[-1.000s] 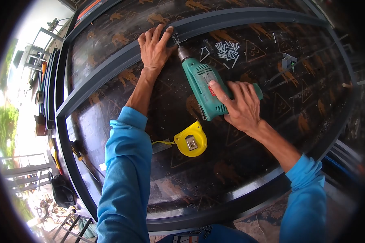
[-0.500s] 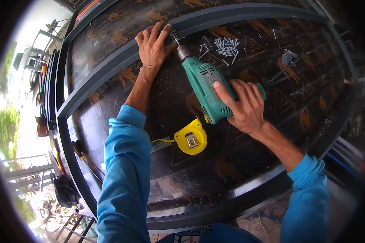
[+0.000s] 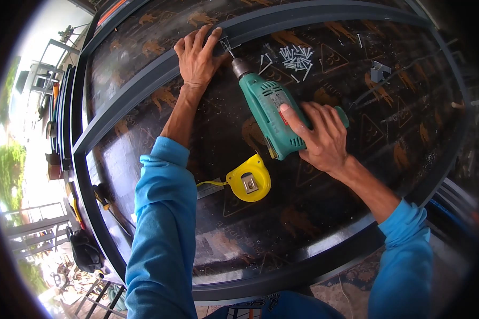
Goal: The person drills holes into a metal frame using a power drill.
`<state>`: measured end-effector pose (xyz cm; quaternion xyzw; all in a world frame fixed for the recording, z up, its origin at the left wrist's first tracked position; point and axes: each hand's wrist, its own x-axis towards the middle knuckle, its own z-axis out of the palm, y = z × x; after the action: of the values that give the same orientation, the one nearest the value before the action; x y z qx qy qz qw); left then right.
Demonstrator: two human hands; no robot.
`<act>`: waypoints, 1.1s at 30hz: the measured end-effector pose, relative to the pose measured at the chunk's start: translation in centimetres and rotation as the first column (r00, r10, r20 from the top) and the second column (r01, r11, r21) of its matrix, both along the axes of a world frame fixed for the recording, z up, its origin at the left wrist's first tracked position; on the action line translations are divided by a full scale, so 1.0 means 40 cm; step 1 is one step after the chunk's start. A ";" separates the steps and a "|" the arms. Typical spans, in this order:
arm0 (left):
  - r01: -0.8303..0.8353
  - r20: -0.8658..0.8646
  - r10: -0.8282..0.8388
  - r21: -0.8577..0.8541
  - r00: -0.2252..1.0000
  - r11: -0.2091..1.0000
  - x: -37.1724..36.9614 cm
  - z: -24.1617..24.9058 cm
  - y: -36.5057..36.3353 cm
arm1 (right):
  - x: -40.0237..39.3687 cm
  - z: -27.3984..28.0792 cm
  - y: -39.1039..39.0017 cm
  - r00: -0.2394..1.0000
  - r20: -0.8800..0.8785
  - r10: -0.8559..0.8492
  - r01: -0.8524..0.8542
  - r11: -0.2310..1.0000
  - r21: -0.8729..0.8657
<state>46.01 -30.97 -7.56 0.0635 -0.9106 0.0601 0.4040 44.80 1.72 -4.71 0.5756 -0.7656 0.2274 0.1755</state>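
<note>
My right hand [image 3: 324,141] is wrapped round the handle of a green electric drill [image 3: 274,114], its thumb lying along the drill's body. The drill's bit [image 3: 228,51] points away from me and meets a small metal bracket [image 3: 226,42] against the dark grey metal bar [image 3: 159,72]. My left hand [image 3: 197,56] grips that bar just left of the bit, fingers over its top and thumb on the near side. Whether the left fingers also press the bracket is hard to see. A yellow tape measure [image 3: 258,183] lies below the drill.
A pile of screws [image 3: 297,57] lies right of the drill's chuck, near a small grey metal piece [image 3: 379,73]. Dark patterned board [image 3: 282,234] forms the work surface, with grey frame bars around it. Pliers [image 3: 105,199] rest at the left edge.
The whole view has shifted very slightly. Both hands keep their grips, and the drill stays at the bracket.
</note>
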 end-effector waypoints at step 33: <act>-0.015 0.000 0.015 -0.016 1.000 1.000 -0.004 0.002 0.005 | 0.016 -0.010 -0.029 0.985 -0.174 -0.022 0.026 0.999 0.020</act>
<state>45.84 -30.79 -7.48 0.0672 -0.9095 0.0706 0.4041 45.44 0.55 -5.09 0.5858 -0.7568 0.1657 0.2378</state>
